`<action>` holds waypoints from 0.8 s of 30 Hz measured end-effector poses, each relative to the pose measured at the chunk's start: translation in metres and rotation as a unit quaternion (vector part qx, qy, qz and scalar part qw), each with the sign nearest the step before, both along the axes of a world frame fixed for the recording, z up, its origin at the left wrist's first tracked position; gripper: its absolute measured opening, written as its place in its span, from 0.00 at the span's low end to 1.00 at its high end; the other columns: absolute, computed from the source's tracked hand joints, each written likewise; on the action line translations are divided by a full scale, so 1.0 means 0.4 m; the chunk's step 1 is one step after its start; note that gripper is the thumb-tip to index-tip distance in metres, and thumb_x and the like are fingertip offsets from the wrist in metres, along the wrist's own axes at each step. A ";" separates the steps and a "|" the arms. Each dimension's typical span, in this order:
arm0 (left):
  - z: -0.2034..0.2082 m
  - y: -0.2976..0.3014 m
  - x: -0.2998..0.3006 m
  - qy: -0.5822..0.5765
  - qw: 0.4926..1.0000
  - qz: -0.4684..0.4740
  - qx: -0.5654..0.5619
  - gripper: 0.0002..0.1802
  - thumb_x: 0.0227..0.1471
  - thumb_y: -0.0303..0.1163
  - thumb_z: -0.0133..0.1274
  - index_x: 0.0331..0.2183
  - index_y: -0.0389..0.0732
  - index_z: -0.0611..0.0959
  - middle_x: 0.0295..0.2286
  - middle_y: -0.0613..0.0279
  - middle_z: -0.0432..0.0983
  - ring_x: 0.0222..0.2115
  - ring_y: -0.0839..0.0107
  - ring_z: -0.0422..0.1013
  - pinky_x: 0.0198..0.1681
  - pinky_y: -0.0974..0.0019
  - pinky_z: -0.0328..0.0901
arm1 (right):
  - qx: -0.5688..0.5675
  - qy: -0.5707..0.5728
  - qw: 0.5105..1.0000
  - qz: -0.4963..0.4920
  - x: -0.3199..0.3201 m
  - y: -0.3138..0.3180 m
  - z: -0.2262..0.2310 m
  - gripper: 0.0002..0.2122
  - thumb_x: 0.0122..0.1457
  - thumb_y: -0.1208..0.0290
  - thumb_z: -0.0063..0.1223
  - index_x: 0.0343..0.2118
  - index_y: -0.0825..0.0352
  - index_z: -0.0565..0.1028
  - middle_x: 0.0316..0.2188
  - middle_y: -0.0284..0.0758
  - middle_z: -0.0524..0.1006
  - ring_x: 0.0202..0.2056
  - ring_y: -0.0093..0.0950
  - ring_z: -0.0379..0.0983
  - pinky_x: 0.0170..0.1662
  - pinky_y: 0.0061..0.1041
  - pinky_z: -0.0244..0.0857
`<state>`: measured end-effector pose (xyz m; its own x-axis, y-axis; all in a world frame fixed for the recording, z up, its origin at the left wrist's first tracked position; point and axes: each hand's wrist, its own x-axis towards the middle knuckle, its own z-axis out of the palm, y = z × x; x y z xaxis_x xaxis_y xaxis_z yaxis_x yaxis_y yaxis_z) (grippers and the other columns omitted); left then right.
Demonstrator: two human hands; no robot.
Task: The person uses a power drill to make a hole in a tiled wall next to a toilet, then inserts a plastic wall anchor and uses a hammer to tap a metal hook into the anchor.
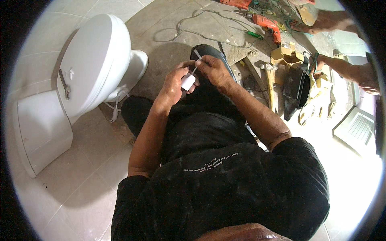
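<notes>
Above my lap, my left hand is closed around a small white boxy piece. My right hand pinches a slim screwdriver with a pale, see-through handle. Its thin shaft slants down to the white piece, and the tip is hidden there. Both hands are close together over my dark trousers.
A white toilet stands at my left, with an adjustable wrench on it. Ahead to the right lie an orange drill, green cords, a torn cardboard box, a hammer and a black bag. Another person's limbs reach in from the right.
</notes>
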<state>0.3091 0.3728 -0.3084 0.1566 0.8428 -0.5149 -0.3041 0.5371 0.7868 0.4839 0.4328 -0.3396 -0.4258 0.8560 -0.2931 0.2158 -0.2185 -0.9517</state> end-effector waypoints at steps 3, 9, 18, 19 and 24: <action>-0.039 -0.028 -0.044 -0.040 0.999 0.013 -0.030 0.22 0.58 0.39 0.43 0.50 0.35 0.75 0.31 0.58 0.76 0.28 0.69 0.73 0.26 0.65 0.66 | -0.096 0.088 0.988 -0.084 0.010 0.010 -0.029 0.13 0.65 0.61 0.52 0.35 0.67 0.74 0.25 0.30 0.71 0.28 0.21 0.65 0.31 0.24 0.59; -0.122 -0.058 -0.070 -0.063 0.994 0.094 0.001 0.22 0.55 0.31 0.53 0.51 0.36 0.72 0.30 0.64 0.73 0.32 0.69 0.72 0.37 0.62 0.66 | -0.156 0.297 0.925 -0.181 0.030 0.021 -0.003 0.06 0.64 0.70 0.49 0.39 0.66 0.70 0.30 0.34 0.73 0.27 0.24 0.67 0.31 0.24 0.63; -0.064 -0.015 -0.022 -0.078 0.987 0.124 0.060 0.15 0.58 0.27 0.51 0.47 0.38 0.77 0.42 0.58 0.75 0.44 0.65 0.72 0.49 0.57 0.68 | -0.051 0.081 0.995 0.001 0.017 0.061 -0.065 0.17 0.62 0.59 0.53 0.44 0.69 0.76 0.33 0.38 0.76 0.34 0.28 0.71 0.36 0.29 0.67; -0.046 0.017 -0.033 -0.082 0.988 0.114 0.070 0.15 0.59 0.28 0.51 0.49 0.39 0.77 0.45 0.58 0.73 0.46 0.65 0.71 0.50 0.57 0.68 | -0.043 0.034 0.998 0.013 -0.026 0.047 -0.022 0.19 0.60 0.56 0.56 0.42 0.70 0.77 0.31 0.38 0.77 0.34 0.28 0.72 0.37 0.30 0.67; -0.043 0.030 0.097 -0.047 0.994 0.094 0.031 0.19 0.64 0.35 0.48 0.53 0.36 0.73 0.48 0.57 0.71 0.49 0.66 0.69 0.53 0.58 0.66 | 0.011 -0.052 0.996 -0.070 0.060 -0.005 0.032 0.25 0.47 0.47 0.68 0.30 0.70 0.78 0.24 0.41 0.78 0.29 0.31 0.75 0.35 0.33 0.69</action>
<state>0.3478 0.3847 -0.3254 0.0378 0.8911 -0.4522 -0.4677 0.4157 0.7801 0.5080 0.4310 -0.3266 -0.2694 0.9118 -0.3101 0.2821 -0.2331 -0.9306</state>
